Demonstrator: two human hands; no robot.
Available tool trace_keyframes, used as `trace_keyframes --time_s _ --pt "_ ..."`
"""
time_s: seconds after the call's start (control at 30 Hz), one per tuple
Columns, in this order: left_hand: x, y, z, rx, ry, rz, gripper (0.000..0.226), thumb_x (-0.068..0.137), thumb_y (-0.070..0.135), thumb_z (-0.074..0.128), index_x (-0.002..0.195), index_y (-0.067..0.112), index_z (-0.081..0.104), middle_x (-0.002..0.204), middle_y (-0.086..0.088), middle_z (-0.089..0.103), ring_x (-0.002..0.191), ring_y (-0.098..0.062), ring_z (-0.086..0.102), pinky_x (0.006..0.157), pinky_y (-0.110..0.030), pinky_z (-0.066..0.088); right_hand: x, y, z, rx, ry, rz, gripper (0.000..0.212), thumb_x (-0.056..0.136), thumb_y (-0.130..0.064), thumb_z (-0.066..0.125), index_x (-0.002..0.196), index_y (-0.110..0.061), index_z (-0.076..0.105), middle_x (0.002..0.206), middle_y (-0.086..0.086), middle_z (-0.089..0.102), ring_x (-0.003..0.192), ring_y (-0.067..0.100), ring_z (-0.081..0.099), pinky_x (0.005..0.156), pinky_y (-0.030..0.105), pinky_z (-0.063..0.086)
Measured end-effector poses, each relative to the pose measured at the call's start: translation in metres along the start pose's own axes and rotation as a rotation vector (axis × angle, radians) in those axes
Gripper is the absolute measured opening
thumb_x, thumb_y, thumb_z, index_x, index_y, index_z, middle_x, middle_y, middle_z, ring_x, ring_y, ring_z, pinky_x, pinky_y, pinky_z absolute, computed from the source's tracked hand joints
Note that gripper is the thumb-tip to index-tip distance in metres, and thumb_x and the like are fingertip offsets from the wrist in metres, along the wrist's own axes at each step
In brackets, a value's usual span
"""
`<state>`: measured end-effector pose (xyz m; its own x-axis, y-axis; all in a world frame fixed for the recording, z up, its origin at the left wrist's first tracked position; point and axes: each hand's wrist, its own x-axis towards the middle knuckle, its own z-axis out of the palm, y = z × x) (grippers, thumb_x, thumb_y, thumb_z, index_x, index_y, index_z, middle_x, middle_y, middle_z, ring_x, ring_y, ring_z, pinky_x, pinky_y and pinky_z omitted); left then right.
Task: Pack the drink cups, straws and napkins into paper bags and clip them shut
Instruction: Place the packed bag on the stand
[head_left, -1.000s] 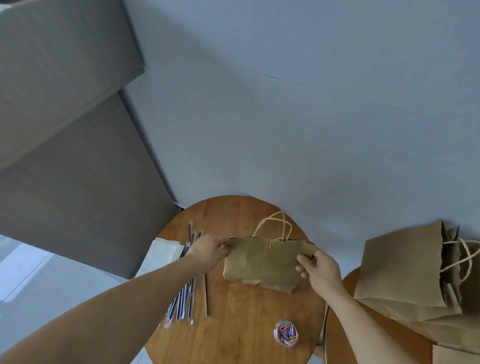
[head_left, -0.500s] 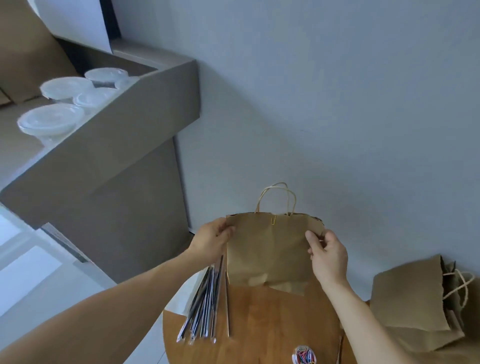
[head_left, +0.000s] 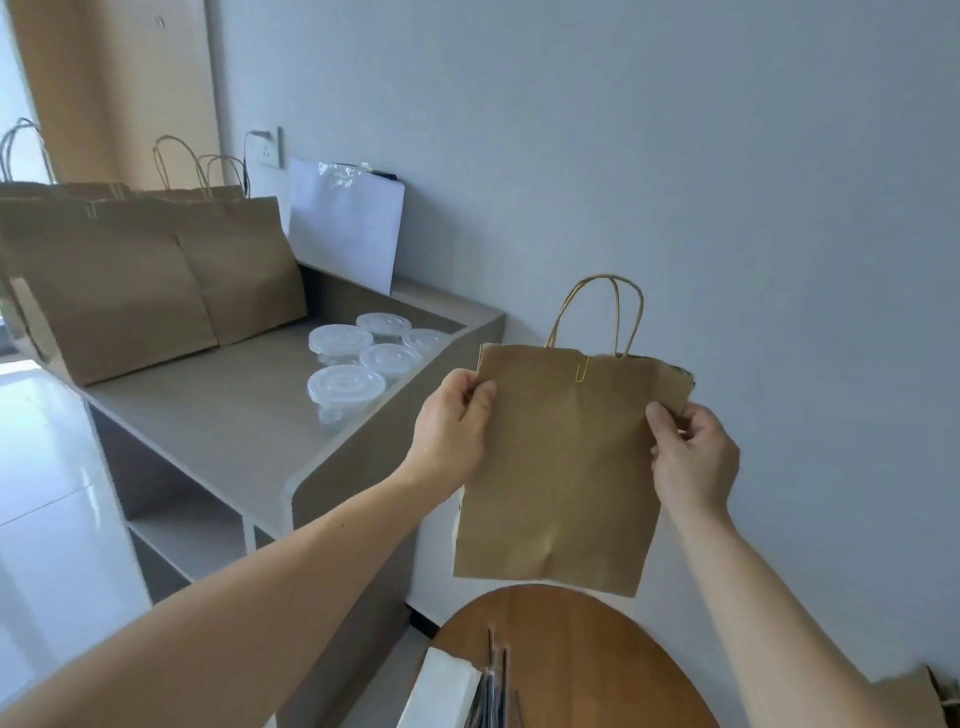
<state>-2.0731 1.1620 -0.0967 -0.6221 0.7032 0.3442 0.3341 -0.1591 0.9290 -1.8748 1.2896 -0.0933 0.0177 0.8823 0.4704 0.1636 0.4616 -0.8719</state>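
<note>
Left hand: the left hand (head_left: 453, 415) is closed on the left edge of the paper bag (head_left: 561, 473), near its top corner, with the thumb laid on the front face.
Right hand: the right hand (head_left: 693, 457) is closed on the right edge of the same bag, just below the top corner, with the thumb pressed on the front.
Paper bag: it is held upright in the air between the two hands, in front of the grey wall (head_left: 675, 156) and above the round wooden surface (head_left: 597, 649); no contact with that surface is seen.
Bag mouth: the top is pressed flat, and a yellow paper clip (head_left: 583, 369) is seen over the top edge, left of centre; the twisted handles (head_left: 602, 312) stand up above it.
Round surface: a white stack of napkins (head_left: 441, 691) and a bundle of dark straws (head_left: 491, 691) are laid side by side at its near-left edge.
Grey surface to the left: five lidded clear drink cups (head_left: 345, 387) are grouped near its right end.
Further left: other brown bags (head_left: 156, 275) are stood upright on the same grey surface, well apart from the hands.
Bottom right corner: part of another brown bag (head_left: 914, 699) is seen.
</note>
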Motion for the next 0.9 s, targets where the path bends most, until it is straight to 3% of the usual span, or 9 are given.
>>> trace_keyframes --time_s 0.1,0.2,0.27,0.53,0.7,0.83,0.9 --pt "0.013 0.025 -0.032 0.001 0.069 0.071 0.02 0.101 0.036 0.049 0.089 0.021 0.057 0.077 0.003 0.06 0.069 -0.009 0.052 0.062 -0.023 0.045 0.002 -0.045 0.026 0.087 0.017 -0.038 0.012 0.091 -0.03 0.067 0.081 -0.034 0.061 0.064 -0.004 0.06 0.048 0.001 0.052 0.057 0.023 0.046" --pt "0.031 0.051 -0.061 0.028 0.177 0.155 0.023 0.102 0.035 0.047 0.087 0.018 0.054 0.07 0.011 0.051 0.063 0.004 0.047 0.058 -0.012 0.039 0.011 -0.086 0.049 0.144 0.009 -0.088 0.012 0.089 -0.032 0.069 0.081 -0.037 0.062 0.074 -0.007 0.064 0.064 0.01 0.058 0.068 0.029 0.049" --pt "0.044 0.067 -0.081 0.049 0.242 0.221 0.024 0.102 0.034 0.047 0.083 0.019 0.052 0.067 0.012 0.048 0.059 0.004 0.045 0.056 -0.012 0.037 0.02 -0.111 0.067 0.186 -0.019 -0.114 0.011 0.088 -0.032 0.069 0.081 -0.037 0.063 0.078 -0.009 0.066 0.07 0.012 0.059 0.071 0.03 0.05" --pt "0.097 0.084 -0.16 0.157 0.487 0.322 0.024 0.102 0.029 0.047 0.079 0.024 0.048 0.066 0.012 0.044 0.056 0.002 0.041 0.054 -0.014 0.035 0.058 -0.167 0.172 0.353 -0.252 -0.153 0.007 0.084 -0.031 0.071 0.078 -0.032 0.067 0.064 -0.02 0.062 0.051 0.003 0.054 0.058 0.03 0.046" --pt "0.131 0.078 -0.209 0.278 0.603 0.314 0.022 0.102 0.031 0.047 0.08 0.028 0.048 0.073 0.01 0.05 0.066 -0.005 0.045 0.06 -0.016 0.036 0.067 -0.188 0.247 0.395 -0.355 -0.188 0.012 0.083 -0.03 0.069 0.073 -0.032 0.065 0.058 -0.02 0.061 0.054 0.007 0.056 0.063 0.036 0.053" --pt "0.161 0.067 -0.257 0.381 0.646 0.275 0.025 0.101 0.031 0.048 0.09 0.01 0.055 0.073 0.006 0.048 0.064 -0.01 0.041 0.054 -0.012 0.034 0.073 -0.203 0.314 0.408 -0.45 -0.19 0.011 0.086 -0.027 0.068 0.077 -0.029 0.064 0.063 -0.012 0.063 0.047 0.003 0.056 0.066 0.04 0.054" --pt "0.175 0.055 -0.281 0.402 0.649 0.262 0.025 0.101 0.032 0.05 0.087 0.012 0.056 0.073 0.007 0.05 0.062 -0.007 0.042 0.053 -0.012 0.035 0.076 -0.209 0.349 0.415 -0.504 -0.168 0.008 0.089 -0.025 0.066 0.08 -0.025 0.065 0.065 -0.009 0.064 0.046 0.002 0.056 0.063 0.037 0.054"
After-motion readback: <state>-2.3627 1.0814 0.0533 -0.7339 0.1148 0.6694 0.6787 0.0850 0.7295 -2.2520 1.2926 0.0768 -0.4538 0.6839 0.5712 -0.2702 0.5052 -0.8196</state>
